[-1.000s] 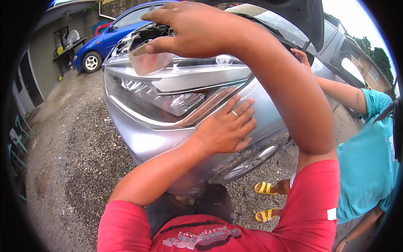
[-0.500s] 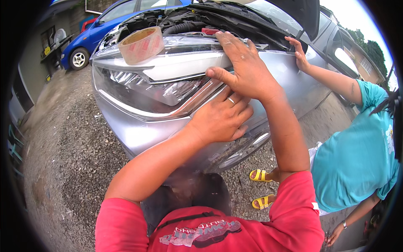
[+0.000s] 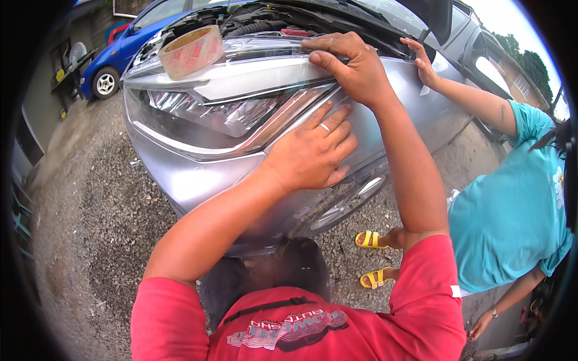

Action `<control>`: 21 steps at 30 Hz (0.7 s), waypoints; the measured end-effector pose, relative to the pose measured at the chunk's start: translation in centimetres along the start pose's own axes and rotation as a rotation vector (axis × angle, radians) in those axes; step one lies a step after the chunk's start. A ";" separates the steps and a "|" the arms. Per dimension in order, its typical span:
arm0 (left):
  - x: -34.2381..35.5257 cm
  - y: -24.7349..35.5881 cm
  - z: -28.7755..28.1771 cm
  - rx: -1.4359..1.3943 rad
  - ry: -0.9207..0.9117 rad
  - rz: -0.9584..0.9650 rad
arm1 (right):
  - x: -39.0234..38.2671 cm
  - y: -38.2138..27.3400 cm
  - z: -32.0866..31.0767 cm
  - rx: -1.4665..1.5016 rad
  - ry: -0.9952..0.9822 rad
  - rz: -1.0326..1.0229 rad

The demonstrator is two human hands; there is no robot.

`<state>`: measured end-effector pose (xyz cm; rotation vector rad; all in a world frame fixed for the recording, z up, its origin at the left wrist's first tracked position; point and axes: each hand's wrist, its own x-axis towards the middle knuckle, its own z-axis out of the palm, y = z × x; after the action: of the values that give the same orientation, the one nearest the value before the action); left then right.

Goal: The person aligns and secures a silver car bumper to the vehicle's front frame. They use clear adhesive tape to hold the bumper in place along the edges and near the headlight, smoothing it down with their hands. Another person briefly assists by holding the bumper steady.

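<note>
A silver car's clear headlight [image 3: 211,123] sits at the front corner, beside the fender [image 3: 385,123]. My left hand [image 3: 313,149] lies flat on the bodywork along the headlight's outer edge, fingers stretched out and a ring on one. Higher up, my right hand [image 3: 356,65] rests over the headlight's upper outer corner; its thumb and index finger are apart and point left, with nothing seen in them. Some of its other fingers are hidden. A roll of clear tape [image 3: 191,53] stands on top of the headlight, apart from both hands.
The engine bay [image 3: 259,24] lies uncovered under the raised hood [image 3: 430,18]. At right, a person in a teal shirt [image 3: 512,210] keeps a hand [image 3: 426,66] on the fender's top edge. A wheel [image 3: 349,204] is below. Gravel [image 3: 114,228] surrounds the car; a blue car [image 3: 129,51] stands behind.
My right hand has turned from spread flat to fingers pointing left across the headlight's upper corner. My left hand's fingers, partly under it before, now show apart from it. The view has shifted slightly.
</note>
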<state>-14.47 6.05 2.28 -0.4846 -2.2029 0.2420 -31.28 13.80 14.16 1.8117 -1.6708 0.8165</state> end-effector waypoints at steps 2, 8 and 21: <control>-0.1 -0.1 -0.2 0.010 0.027 0.017 | 0.1 -0.6 0.4 0.023 0.040 0.022; -1.4 -0.5 -0.1 -0.144 0.075 0.153 | -1.7 -6.6 2.2 -0.073 0.280 -0.106; -3.7 1.2 -0.8 -0.174 0.010 -0.017 | -22.6 -16.8 7.7 0.012 0.365 0.498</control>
<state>-11.48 5.59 -0.23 -0.5603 -2.2278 0.0377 -15.11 24.73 -7.53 1.1621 -1.8806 1.2784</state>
